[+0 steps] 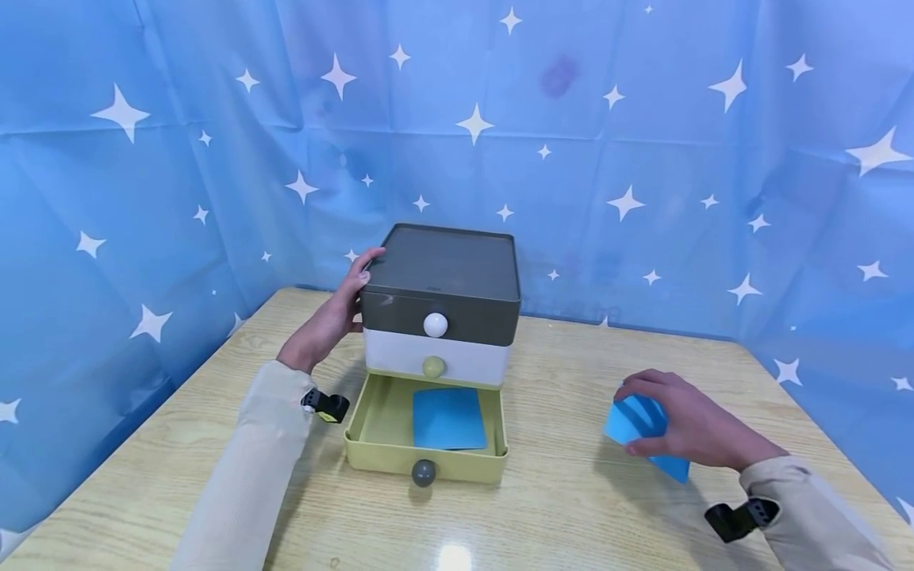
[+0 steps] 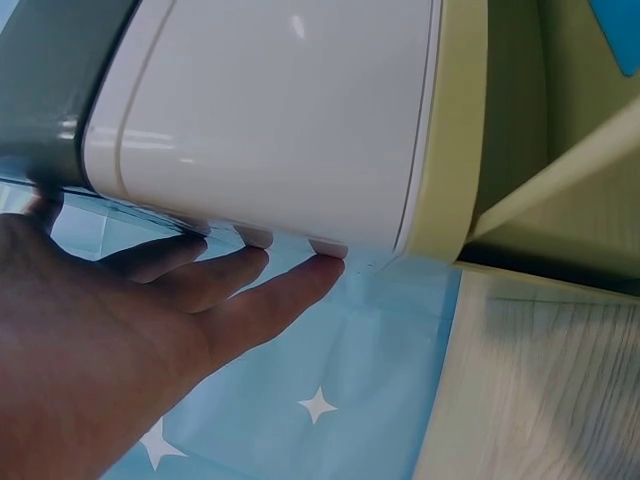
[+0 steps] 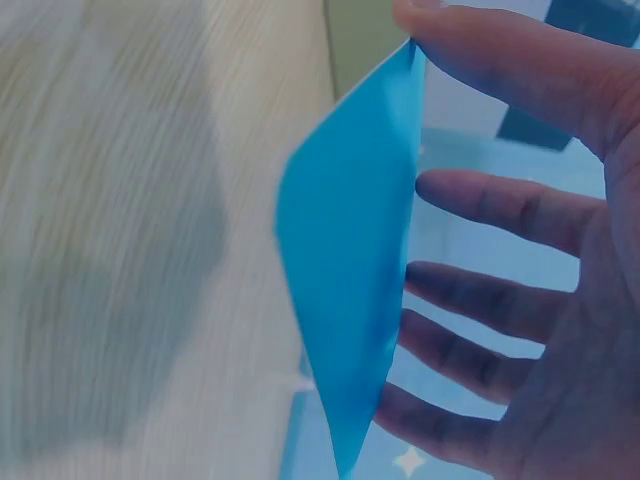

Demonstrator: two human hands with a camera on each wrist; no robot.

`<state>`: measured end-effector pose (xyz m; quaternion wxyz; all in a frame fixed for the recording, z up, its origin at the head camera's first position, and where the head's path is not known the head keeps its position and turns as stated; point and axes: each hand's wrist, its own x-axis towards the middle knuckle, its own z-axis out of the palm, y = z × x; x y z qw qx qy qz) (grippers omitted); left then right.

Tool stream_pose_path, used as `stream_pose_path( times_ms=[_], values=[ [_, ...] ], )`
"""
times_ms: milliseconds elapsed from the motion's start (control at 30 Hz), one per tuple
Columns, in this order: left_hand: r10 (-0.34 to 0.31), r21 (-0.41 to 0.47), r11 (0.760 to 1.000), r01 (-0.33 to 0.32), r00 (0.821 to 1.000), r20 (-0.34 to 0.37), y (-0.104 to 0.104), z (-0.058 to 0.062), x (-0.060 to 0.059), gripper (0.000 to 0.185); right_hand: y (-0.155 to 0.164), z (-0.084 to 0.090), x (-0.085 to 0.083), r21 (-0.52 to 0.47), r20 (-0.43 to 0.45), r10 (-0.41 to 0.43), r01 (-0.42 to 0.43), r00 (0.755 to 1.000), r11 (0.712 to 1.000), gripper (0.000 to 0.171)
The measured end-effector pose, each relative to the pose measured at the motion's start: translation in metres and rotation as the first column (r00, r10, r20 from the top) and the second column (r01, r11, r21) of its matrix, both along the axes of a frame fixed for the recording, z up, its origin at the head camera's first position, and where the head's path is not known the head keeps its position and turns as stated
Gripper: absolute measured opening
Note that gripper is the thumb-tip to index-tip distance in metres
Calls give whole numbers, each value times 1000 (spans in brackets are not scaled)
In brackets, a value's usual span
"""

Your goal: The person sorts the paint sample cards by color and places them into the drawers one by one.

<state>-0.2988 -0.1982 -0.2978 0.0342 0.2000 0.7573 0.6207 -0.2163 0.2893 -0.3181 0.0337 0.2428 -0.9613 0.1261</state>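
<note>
A small three-drawer box (image 1: pixel 443 277) stands on the wooden table (image 1: pixel 571 507), with a grey top drawer, a white middle drawer and a yellow-green bottom drawer (image 1: pixel 378 448). The bottom drawer is pulled out, and a blue card (image 1: pixel 448 418) lies flat inside it. My left hand (image 1: pixel 353 297) rests against the box's left side. In the left wrist view its straight fingers (image 2: pixel 250 285) lie along the white wall (image 2: pixel 270 120). To the right of the box, my right hand (image 1: pixel 685 420) grips a second blue card (image 1: pixel 618 427) just above the table. The right wrist view shows this card (image 3: pixel 345 270) edge-on, with the thumb on its top corner.
Blue star-patterned cloth (image 1: pixel 643 159) hangs round the table's back and both sides. Each drawer has a round knob: white (image 1: pixel 435 324), pale green (image 1: pixel 433 366) and grey (image 1: pixel 423 473). The open drawer juts toward me. Bare wood lies in front and between the box and my right hand.
</note>
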Motion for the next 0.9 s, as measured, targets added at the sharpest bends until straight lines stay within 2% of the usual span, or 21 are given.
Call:
stream_pose_path(
  times_ms=[433, 900],
  values=[
    [6, -18, 1000, -6, 1000, -3, 0, 0, 0, 51, -30, 1, 3, -18, 1, 81, -81, 997, 997, 54],
    [15, -31, 999, -15, 1000, 5, 1, 0, 1, 51, -51, 1, 6, -29, 15, 109, -108, 994, 994, 55]
  ],
)
